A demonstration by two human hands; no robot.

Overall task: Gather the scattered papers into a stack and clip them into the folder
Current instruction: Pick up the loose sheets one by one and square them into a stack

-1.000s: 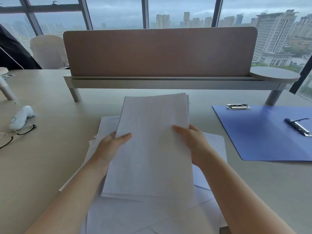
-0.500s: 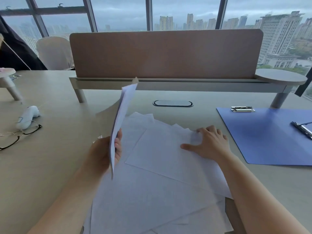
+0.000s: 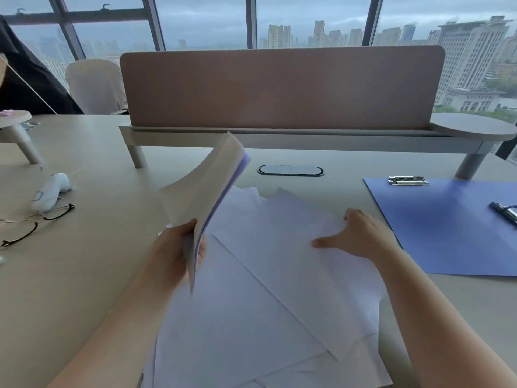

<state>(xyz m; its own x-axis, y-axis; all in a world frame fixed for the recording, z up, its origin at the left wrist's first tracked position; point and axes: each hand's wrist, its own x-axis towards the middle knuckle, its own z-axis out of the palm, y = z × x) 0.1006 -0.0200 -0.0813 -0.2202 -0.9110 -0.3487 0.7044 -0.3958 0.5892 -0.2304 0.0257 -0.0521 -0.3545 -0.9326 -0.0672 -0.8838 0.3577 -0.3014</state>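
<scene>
- Fingers (image 3: pixel 199 249) of the left hand (image 3: pixel 170 256) curl round a paper stack (image 3: pixel 207 197), held up.
- Right hand (image 3: pixel 361 236) lies flat, fingers spread, on loose papers (image 3: pixel 279 275).
- Blue folder (image 3: pixel 447 225) lies open on the table (image 3: pixel 98 247), no papers inside.

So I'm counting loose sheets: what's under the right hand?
The right hand rests flat on the top loose sheet, which overlaps more scattered papers on the table. How many lie beneath is hidden.
</scene>
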